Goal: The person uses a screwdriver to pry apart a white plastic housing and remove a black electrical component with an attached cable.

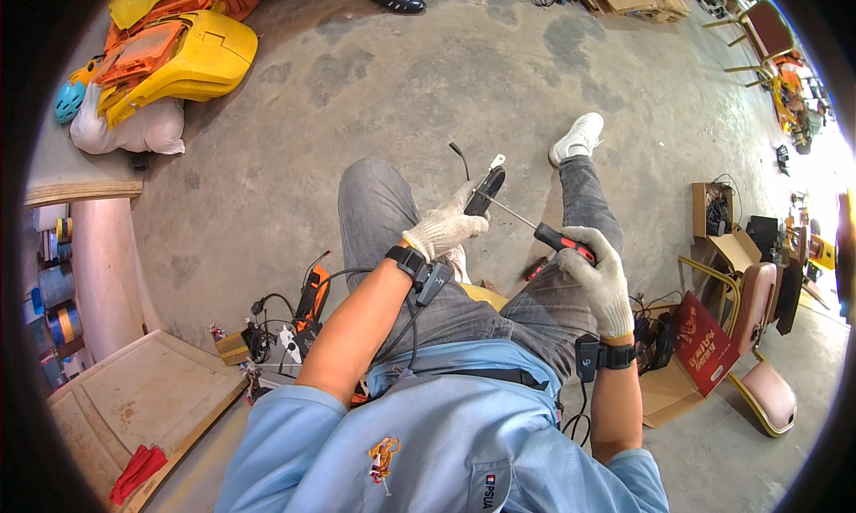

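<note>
My left hand (444, 228), in a cream knit glove, is closed round a black elongated part (486, 190) with a pale tab at its far end. A short black cable (460, 156) sticks up beside this part. In my gloved right hand (604, 281) is a screwdriver (562, 243) with a black and red handle. Its thin shaft points left, and the tip meets the black part or lies just over it; I cannot tell which. Both hands are above my spread knees.
Yellow and orange plastic shells (201, 58) are piled at the far left. Cables and an orange tool (312, 290) lie left of my leg. To the right are a red-lidded carton (700, 344) and chairs (758, 303). A wooden board (143, 406) holds red gloves (138, 473).
</note>
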`<action>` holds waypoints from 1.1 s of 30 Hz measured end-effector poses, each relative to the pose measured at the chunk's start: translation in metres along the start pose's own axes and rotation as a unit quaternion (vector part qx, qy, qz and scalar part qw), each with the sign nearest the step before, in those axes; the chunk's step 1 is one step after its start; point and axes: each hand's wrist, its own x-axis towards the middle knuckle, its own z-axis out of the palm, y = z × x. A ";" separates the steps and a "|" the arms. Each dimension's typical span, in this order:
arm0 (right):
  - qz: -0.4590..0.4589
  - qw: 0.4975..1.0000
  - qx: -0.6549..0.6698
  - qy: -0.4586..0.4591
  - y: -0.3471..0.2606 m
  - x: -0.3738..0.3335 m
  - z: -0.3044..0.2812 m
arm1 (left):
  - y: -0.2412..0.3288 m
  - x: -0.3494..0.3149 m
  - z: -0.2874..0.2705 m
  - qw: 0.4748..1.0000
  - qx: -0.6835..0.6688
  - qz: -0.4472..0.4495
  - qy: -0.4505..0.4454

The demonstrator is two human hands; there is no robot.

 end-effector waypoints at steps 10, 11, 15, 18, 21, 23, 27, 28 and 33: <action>-0.007 1.000 -0.016 -0.001 0.001 0.001 0.002 | -0.005 0.002 0.001 1.000 -0.012 0.014 0.001; -0.007 1.000 -0.016 0.000 0.002 0.001 0.002 | -0.004 0.002 0.001 1.000 -0.018 0.010 -0.004; -0.008 1.000 -0.020 -0.002 0.005 0.002 0.003 | -0.004 0.002 0.001 1.000 -0.026 0.012 -0.005; -0.010 0.999 -0.033 -0.004 0.002 -0.001 0.004 | 0.003 -0.002 0.000 1.000 -0.005 -0.002 -0.003; -0.050 0.996 -0.076 0.008 0.005 -0.002 0.002 | 0.010 -0.006 -0.001 1.000 0.012 -0.019 0.005; -0.079 0.991 -0.106 0.015 0.004 -0.002 0.003 | 0.014 -0.009 -0.001 1.000 0.004 -0.016 0.002; 0.040 0.998 0.008 0.042 0.001 0.000 0.003 | 0.025 -0.011 -0.003 0.998 0.045 -0.042 -0.006; 0.090 0.993 0.062 0.050 0.001 0.002 0.004 | 0.019 -0.010 -0.002 0.998 0.045 -0.041 -0.004; -0.054 0.990 -0.089 0.097 0.012 0.000 0.012 | 0.003 -0.004 0.001 0.999 0.025 -0.022 0.016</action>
